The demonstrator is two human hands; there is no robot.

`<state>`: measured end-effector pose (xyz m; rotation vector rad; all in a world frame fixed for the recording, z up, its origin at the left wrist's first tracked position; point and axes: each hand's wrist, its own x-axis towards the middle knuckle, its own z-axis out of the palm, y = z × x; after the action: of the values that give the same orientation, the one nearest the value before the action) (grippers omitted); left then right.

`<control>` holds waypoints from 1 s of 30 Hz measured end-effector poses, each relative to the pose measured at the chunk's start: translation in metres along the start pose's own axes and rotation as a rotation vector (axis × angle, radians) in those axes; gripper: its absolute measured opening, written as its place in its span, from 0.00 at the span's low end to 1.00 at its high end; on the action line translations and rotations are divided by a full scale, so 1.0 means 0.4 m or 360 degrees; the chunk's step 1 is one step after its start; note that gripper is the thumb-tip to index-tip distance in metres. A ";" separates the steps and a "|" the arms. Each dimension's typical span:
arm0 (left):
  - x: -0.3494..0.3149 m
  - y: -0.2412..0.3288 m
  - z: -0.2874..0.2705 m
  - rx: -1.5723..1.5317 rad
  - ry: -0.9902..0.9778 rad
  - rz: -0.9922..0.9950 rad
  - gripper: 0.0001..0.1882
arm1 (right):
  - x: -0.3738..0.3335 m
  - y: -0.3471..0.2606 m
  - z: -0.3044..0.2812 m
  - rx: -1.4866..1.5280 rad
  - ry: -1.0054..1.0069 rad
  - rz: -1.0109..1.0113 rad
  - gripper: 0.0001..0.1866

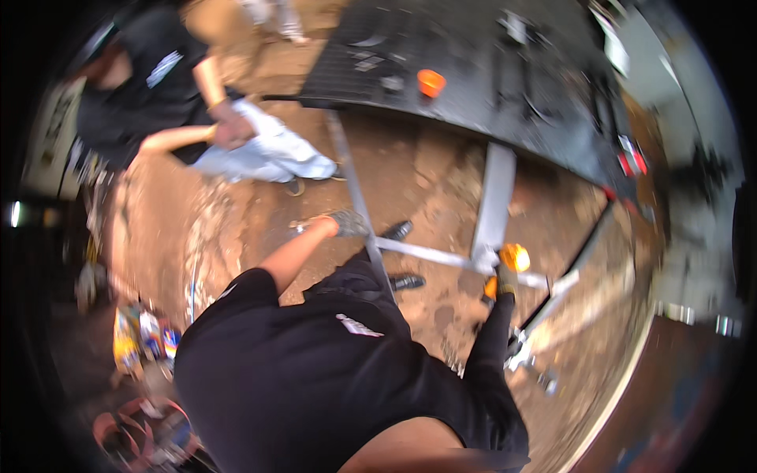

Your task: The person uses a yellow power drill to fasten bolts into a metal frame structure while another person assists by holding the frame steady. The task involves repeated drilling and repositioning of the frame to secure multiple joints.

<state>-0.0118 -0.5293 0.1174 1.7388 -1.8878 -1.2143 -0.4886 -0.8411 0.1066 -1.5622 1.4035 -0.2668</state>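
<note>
My left hand [348,223], in a dark grey glove, is beside the grey metal leg [352,173] of a black-topped table [465,118]. Blur hides its fingers, so I cannot tell whether it grips the leg. Lower down on the right, my gloved right hand [507,277] is closed around an orange object [515,257], near the lower crossbar [430,252] of the frame. Orange shows above the hand and to its left. The object's kind is not clear.
An orange cup [430,83] and blurred metal pieces [367,61] lie on the tabletop. At the left a person [169,87] in a black shirt leans in, hands together. Bottles [150,335] and a reddish hoop-shaped thing [118,426] stand lower left. A diagonal dark bar [587,236] is at right.
</note>
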 end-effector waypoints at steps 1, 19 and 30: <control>0.088 0.103 -0.025 0.0475 -0.0107 -0.0215 0.23 | -0.003 0.014 -0.042 -0.0167 0.0087 0.0182 0.17; -0.289 -0.120 0.188 -0.0399 -0.0834 -0.1113 0.18 | -0.008 -0.063 -0.035 0.0112 0.0164 0.0778 0.14; 0.077 0.088 0.063 -0.0510 -0.0178 -0.0984 0.15 | -0.035 -0.097 -0.036 0.0176 0.0168 0.0829 0.12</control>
<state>-0.0601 -0.5514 0.1186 2.1642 -1.1282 -1.7392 -0.4784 -0.8421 0.1492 -1.0578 1.7896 -0.1084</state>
